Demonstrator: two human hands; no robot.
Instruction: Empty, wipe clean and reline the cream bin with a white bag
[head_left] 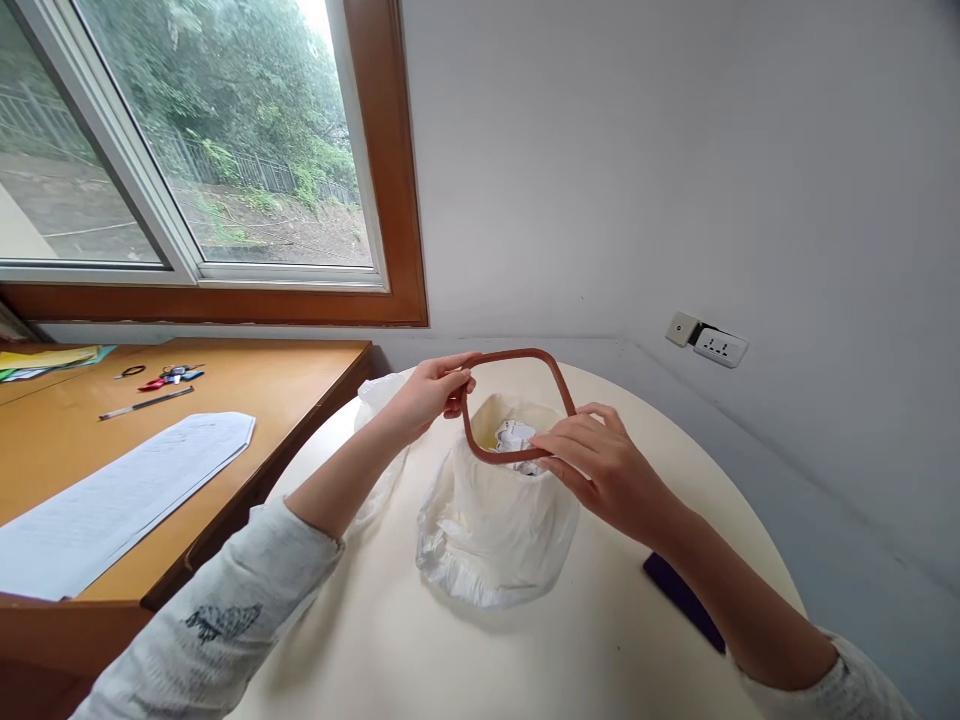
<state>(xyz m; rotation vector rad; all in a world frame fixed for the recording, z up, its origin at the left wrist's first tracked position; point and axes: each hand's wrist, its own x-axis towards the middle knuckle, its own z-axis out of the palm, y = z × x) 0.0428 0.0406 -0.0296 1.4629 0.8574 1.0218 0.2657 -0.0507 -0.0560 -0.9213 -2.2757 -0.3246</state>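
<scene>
The left hand (431,395) and right hand (600,455) pinch the brown, rounded-rectangular, plastic-looking frame (525,354) at its ten and four o'clock, above the round bin draped in white plastic (506,515). It's likely light, stiff (slightly springy, perhaps): grip opposite sides.

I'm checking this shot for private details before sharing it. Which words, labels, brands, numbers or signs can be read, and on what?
None can be read.
Sheets of paper on the wooden desk: lines of writing, too small and blurred.
Crumpled paper inside the white plastic bag: marks too unclear to read.
Left sleeve: a dark print, no legible words.
</scene>
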